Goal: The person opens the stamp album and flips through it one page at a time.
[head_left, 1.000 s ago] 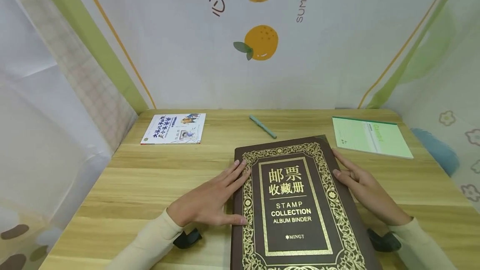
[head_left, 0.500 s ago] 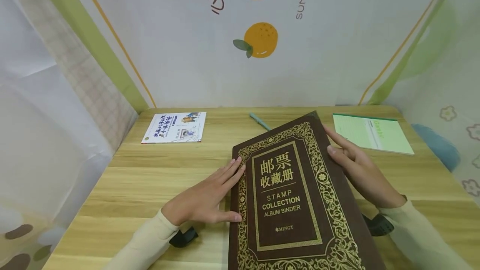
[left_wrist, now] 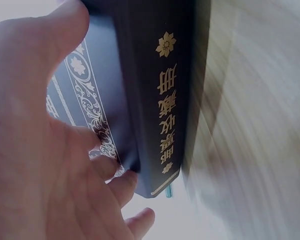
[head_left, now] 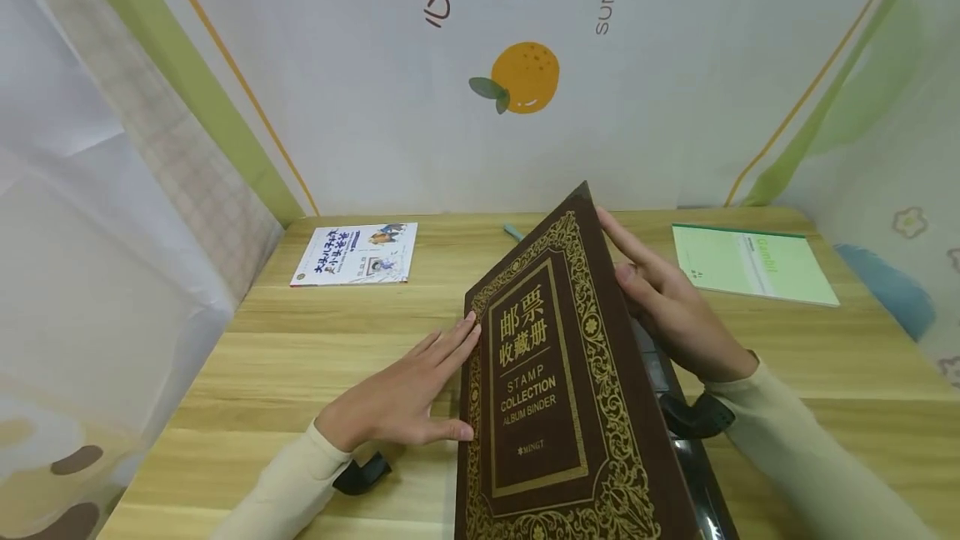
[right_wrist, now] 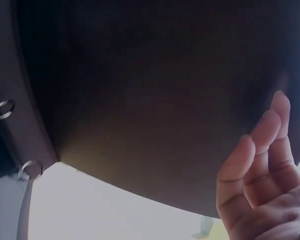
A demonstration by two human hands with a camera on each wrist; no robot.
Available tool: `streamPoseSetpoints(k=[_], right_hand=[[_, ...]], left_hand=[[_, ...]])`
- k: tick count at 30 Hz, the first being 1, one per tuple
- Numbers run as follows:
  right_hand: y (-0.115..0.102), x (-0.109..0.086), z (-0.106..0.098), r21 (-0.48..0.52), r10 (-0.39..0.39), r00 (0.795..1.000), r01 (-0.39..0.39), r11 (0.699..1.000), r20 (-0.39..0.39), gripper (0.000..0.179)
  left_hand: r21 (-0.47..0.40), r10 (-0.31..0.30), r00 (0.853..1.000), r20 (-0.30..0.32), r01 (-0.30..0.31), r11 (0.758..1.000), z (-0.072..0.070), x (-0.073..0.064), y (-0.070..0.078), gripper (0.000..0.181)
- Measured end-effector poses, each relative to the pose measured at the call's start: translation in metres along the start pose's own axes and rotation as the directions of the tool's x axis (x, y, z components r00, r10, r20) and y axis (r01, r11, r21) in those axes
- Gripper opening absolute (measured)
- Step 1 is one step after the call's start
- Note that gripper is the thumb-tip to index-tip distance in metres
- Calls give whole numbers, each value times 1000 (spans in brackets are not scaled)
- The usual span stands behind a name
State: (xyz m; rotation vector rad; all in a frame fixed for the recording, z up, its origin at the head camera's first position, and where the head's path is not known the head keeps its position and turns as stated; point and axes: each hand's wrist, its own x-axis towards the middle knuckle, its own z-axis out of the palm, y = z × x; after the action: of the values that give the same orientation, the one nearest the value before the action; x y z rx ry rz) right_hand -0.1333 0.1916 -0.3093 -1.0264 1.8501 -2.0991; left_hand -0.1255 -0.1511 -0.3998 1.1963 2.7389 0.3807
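A dark brown stamp album [head_left: 525, 440] with gold lettering and borders lies on the table, its front cover [head_left: 551, 340] tilted up from the right side. My right hand [head_left: 678, 315] holds the cover's right edge, the thumb on the outer side and the fingers behind. In the right wrist view those fingers [right_wrist: 260, 135] are against the dark inside of the cover, and metal binder rings [right_wrist: 30, 170] show at the left. My left hand [head_left: 401, 390] rests with spread fingers along the spine edge. The spine [left_wrist: 165, 100] faces the left wrist camera.
A white picture booklet [head_left: 356, 255] lies at the back left. At the back right is a pale green notebook [head_left: 753, 263]. The tip of a teal pen [head_left: 513, 231] shows behind the album. A printed white cloth [head_left: 375, 107] hangs behind the table.
The right hand has raised the cover's right side and moved leftward with it, uncovering some dark pages. The cover now hides most of the pen. The left hand has barely moved.
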Motion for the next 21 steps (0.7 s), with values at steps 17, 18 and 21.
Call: streamPoseSetpoints(k=[17, 18, 21], right_hand=[[20, 49, 49, -131, -21, 995, 34, 991, 99, 91], [24, 50, 52, -166, -21, 994, 39, 985, 112, 94], [37, 48, 60, -273, -11, 990, 51, 961, 143, 98]], left_hand=[[28, 1, 999, -49, 1, 1000, -8, -17, -7, 114], [16, 1, 999, -51, 0, 1000, -10, -18, -7, 113], [-50, -18, 998, -60, 15, 999, -18, -19, -8, 103]])
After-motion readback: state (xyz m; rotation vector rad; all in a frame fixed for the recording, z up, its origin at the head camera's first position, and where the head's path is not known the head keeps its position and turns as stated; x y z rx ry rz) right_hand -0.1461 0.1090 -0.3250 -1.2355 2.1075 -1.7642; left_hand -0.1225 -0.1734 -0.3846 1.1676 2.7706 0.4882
